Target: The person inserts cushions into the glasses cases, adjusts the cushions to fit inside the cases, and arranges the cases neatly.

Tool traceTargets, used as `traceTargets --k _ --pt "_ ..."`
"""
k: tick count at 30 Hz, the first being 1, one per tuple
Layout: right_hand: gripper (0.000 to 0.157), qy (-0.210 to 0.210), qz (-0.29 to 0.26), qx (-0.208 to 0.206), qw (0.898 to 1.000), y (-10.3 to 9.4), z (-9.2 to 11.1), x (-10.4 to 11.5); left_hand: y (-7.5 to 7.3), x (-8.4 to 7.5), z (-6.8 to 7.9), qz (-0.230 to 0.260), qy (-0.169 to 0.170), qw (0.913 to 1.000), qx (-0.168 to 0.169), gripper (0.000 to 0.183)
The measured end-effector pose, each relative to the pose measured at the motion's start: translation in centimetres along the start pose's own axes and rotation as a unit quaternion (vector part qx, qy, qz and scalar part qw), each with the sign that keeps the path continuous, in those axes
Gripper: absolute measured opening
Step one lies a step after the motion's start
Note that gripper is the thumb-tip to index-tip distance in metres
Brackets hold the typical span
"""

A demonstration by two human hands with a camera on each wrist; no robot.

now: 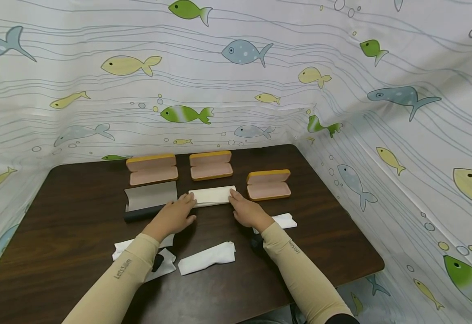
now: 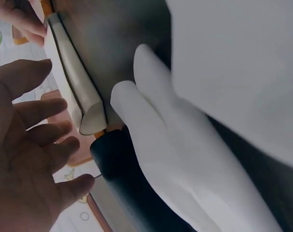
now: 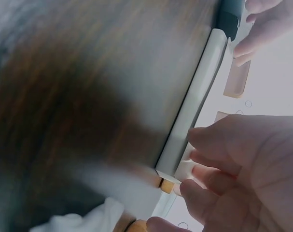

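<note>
A long cream-white case (image 1: 212,195), which looks like a glasses case, lies across the middle of the table. My left hand (image 1: 173,217) is at its left end, fingertips at the edge and fingers fairly straight. At the opposite end, the fingers of my right hand (image 1: 247,211) touch the case's corner. The left wrist view shows the left fingers (image 2: 62,150) spread and slightly bent beside the case. Seen from the right wrist, the right fingers (image 3: 209,179) bend loosely against its end. Neither hand visibly grips it.
A dark case with grey lining (image 1: 152,194) stands open left of the white one. Behind and right are yellow, pink-lined cases: left (image 1: 153,177), middle (image 1: 211,171), right (image 1: 269,191). White cloths lie nearer: one in front (image 1: 207,258), another beside the right forearm (image 1: 285,220), others under the left.
</note>
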State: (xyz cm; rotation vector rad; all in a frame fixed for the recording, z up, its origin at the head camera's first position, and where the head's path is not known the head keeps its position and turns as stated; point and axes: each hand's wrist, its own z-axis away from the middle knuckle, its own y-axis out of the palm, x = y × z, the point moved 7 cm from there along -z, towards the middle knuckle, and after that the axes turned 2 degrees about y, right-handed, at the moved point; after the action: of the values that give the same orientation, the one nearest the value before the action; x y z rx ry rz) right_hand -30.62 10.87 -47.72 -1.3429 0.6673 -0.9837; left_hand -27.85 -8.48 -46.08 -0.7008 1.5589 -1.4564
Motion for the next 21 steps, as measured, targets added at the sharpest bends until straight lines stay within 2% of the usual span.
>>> traceTargets --k 6,10,15,21 --pt "0.053 0.004 0.021 -0.018 1.000 -0.6 0.5 0.8 -1.4 0.0 0.5 0.001 0.014 0.9983 -0.056 0.040" --pt "0.049 0.011 0.044 -0.017 0.999 -0.9 1.1 1.6 -2.1 -0.2 1.1 0.006 0.019 0.9968 -0.077 0.030" --pt "0.036 0.001 0.033 -0.012 0.999 -1.1 2.1 2.8 -2.2 -0.8 2.0 0.015 0.024 0.9973 -0.068 0.025" --pt "0.020 -0.026 0.014 -0.013 0.999 -0.8 3.2 4.0 -0.9 -1.6 3.5 0.068 0.030 0.9972 -0.010 0.027"
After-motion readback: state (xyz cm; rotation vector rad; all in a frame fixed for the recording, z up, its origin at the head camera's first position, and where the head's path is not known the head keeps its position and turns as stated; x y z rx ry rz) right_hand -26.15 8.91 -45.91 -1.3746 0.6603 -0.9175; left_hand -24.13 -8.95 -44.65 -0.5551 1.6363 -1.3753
